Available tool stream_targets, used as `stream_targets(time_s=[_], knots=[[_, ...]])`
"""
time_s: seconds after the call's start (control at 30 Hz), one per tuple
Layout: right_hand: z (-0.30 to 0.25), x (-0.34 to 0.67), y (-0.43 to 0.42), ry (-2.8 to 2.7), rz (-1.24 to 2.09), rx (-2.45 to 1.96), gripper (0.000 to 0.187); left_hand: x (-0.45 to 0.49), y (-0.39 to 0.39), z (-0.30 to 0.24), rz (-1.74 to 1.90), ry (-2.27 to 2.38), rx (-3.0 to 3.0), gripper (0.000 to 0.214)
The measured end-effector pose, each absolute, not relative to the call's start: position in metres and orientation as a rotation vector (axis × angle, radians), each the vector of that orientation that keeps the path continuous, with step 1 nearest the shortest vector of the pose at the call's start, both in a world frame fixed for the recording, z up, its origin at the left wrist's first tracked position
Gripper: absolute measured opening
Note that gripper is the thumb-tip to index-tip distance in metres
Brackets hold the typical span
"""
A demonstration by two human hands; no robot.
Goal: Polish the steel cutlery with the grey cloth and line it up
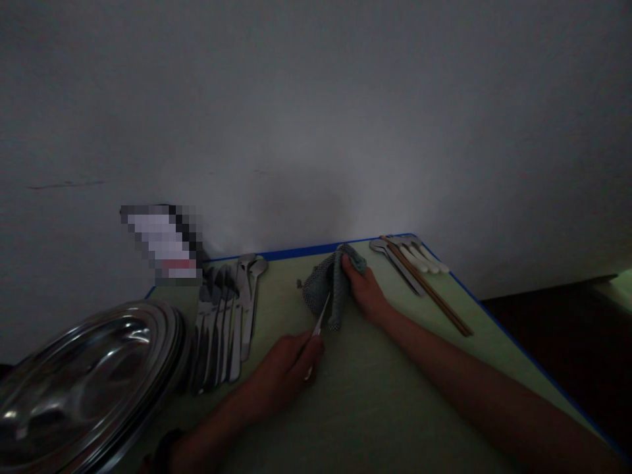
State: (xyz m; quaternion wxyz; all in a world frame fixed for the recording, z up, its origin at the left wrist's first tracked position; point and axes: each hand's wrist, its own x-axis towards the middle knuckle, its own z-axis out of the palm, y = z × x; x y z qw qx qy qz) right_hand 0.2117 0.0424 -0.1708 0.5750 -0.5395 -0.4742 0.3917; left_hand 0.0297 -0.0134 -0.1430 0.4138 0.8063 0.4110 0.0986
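Note:
My left hand (pixel 289 368) is closed around the handle of a slim metal utensil (pixel 320 324), whose far end runs up into a grey-green cloth (pixel 328 284). My right hand (pixel 363 286) grips that cloth, bunched around the utensil's end, above the pale green table (pixel 375 395). I cannot make out the wrapped end of the utensil.
A row of several metal spoons and forks (pixel 227 322) lies left of my hands. A stack of steel compartment trays (pixel 83 382) sits at the near left. At the far right corner lie white-handled utensils (pixel 419 255) and wooden chopsticks (pixel 427 286). A grey wall stands behind the blue-edged table.

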Motion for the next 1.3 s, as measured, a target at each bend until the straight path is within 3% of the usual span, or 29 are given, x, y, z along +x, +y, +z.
stream_targets(time_s=[0.4, 0.6, 1.03, 1.3], knots=[[-0.179, 0.219, 0.047, -1.169, 1.155, -1.014, 0.028, 0.024, -0.006, -0.154, 0.438, 0.963, 1.954, 0.037], [-0.171, 0.216, 0.045, -1.309, 1.087, -1.045, 0.024, 0.028, -0.010, -0.147, 0.334, 1.055, 1.957, 0.038], [-0.173, 0.210, 0.045, -1.108, 0.977, -1.232, 0.034, 0.030, -0.013, -0.150, 0.300, 1.100, 2.050, 0.035], [-0.184, 0.219, 0.053, -0.890, 1.390, -0.935, 0.017, 0.023, -0.002, -0.156, 0.452, 1.008, 1.531, 0.037]])
